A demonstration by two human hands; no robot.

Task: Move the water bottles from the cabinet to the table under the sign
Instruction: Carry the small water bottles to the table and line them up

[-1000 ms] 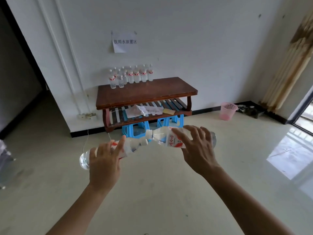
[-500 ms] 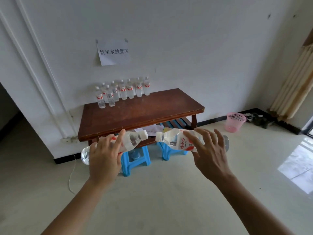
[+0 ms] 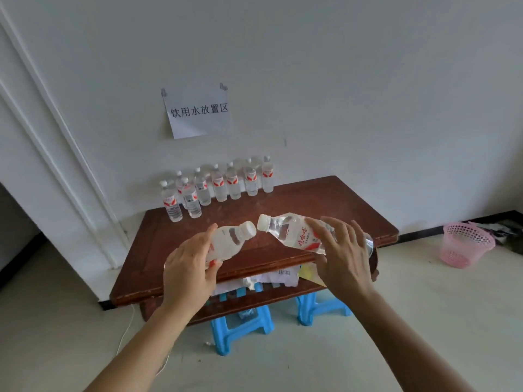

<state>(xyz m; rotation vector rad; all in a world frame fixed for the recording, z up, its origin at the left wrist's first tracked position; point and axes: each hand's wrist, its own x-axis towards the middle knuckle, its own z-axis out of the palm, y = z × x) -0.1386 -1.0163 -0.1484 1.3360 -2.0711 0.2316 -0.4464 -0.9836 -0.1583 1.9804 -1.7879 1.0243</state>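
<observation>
Our left hand (image 3: 188,267) wraps its fingers round the left bottle (image 3: 230,240). Our right hand (image 3: 343,258) grips the right bottle (image 3: 291,232). Both lie sideways, caps nearly touching, above the front edge of the table (image 3: 311,199). A row of bottles (image 3: 223,185) stands along its back edge, under the sign (image 3: 198,110).

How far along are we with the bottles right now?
Done: a row of bottles stands at the back of the table, under the sign. In hand: the left hand holds the left bottle, the right hand the right bottle, both lying sideways above the tabletop. Left: standing both down; the cabinet is out of view.
</observation>
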